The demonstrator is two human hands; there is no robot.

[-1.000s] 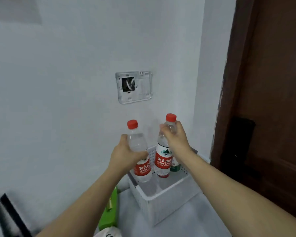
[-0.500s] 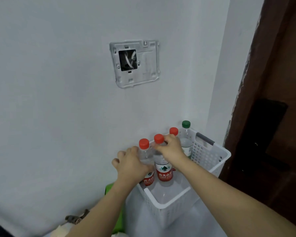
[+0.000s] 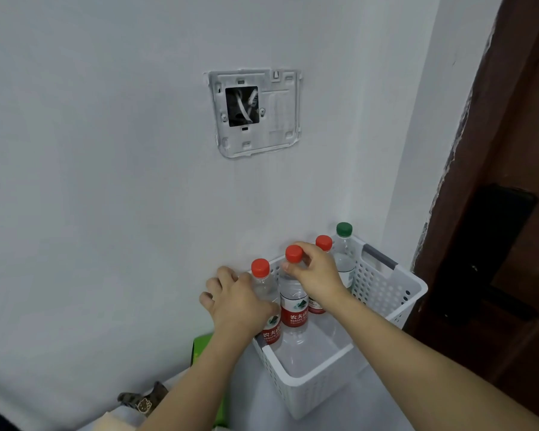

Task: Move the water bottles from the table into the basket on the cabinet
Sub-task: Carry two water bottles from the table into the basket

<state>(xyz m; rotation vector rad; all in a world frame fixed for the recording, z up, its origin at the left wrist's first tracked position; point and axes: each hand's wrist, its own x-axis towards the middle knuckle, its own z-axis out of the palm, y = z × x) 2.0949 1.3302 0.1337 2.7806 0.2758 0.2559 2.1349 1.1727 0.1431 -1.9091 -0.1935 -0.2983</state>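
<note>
**Two bottles being set down in basket**

Lower centre of frame: left hand wraps around the body of the left bottle, fingers curled behind it. Just right, the right hand pinches the neck of the middle bottle under its red cap. Both bottles stand upright inside the white basket, lower right, with a third red-capped bottle and a green-capped bottle behind. To finish well: confirm bases sit flat, let go straight up, don't knock neighbours.
</note>
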